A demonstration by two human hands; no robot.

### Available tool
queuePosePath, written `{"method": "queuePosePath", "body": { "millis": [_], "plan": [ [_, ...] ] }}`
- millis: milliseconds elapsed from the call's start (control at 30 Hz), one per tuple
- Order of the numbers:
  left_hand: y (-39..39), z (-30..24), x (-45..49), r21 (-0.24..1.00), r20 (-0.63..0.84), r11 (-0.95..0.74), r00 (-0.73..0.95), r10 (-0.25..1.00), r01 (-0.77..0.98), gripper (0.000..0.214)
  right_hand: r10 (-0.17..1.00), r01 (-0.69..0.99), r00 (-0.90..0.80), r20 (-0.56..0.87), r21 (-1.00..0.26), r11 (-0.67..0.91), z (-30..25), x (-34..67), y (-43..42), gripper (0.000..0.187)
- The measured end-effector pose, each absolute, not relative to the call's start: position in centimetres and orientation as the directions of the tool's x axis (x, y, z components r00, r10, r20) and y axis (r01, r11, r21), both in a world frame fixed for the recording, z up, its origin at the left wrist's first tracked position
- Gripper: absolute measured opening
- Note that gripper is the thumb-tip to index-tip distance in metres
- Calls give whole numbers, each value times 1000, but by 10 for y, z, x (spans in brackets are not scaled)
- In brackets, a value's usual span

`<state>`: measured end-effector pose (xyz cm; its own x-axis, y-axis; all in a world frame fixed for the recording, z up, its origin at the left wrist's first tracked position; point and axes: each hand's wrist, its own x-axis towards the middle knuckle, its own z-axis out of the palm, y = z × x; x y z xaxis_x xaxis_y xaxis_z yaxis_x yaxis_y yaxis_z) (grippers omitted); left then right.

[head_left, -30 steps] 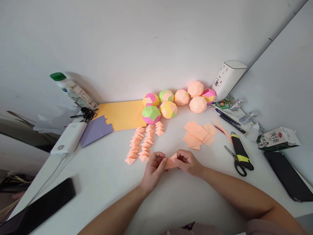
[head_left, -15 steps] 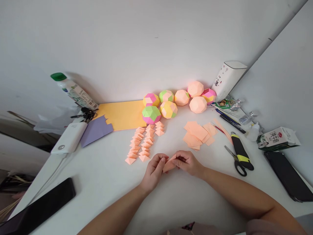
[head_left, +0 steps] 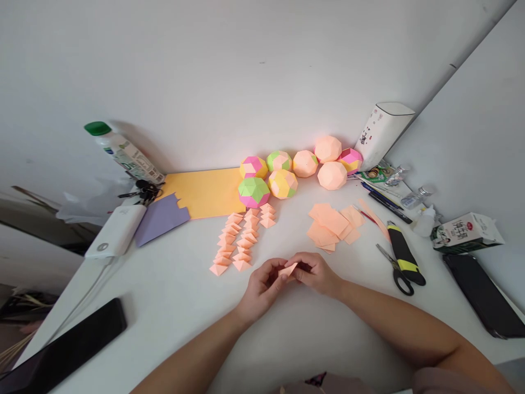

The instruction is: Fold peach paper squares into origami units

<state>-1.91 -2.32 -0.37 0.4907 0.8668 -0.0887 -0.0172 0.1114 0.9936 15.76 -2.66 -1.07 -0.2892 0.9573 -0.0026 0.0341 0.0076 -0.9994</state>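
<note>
Peach paper (head_left: pixel 288 270), creased, btwn hands.

Bare table (head_left: pixel 172 295) near left — folded pieces (head_left: pixel 240 241), paper squares (head_left: pixel 332 227), scissors (head_left: pixel 400 265) beyond

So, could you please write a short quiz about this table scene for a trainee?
1. True or false: the left hand and the right hand both pinch one peach paper piece.
2. The scissors lie: A) right of the hands, B) left of the hands, C) between the hands.
3. Fill in: the bottle has a ___ cap.
Key: 1 true; 2 A; 3 green.
</note>
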Motion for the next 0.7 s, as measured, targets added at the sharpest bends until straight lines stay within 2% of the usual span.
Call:
{"method": "queuePosePath", "body": {
  "millis": [200,300,500,700],
  "plan": [
    [-24,-8,-18,992,-123,115,451,884,45,31,955,67,-294,-38,-998,-19,-9,158,-27,13],
    [-25,-9,-17,985,-166,170,437,884,32,27,948,55,-316,-36,-998,-19,-7,158,-27,13],
    [-26,-11,-18,980,-160,194,408,899,-41,28,944,46,-325,-64,-998,-52,-5,156,-28,15],
    [-27,-15,-19,980,-168,195,375,912,-36,26,943,53,-327,-64,-997,-49,-3,158,-28,16]
  ]
}}
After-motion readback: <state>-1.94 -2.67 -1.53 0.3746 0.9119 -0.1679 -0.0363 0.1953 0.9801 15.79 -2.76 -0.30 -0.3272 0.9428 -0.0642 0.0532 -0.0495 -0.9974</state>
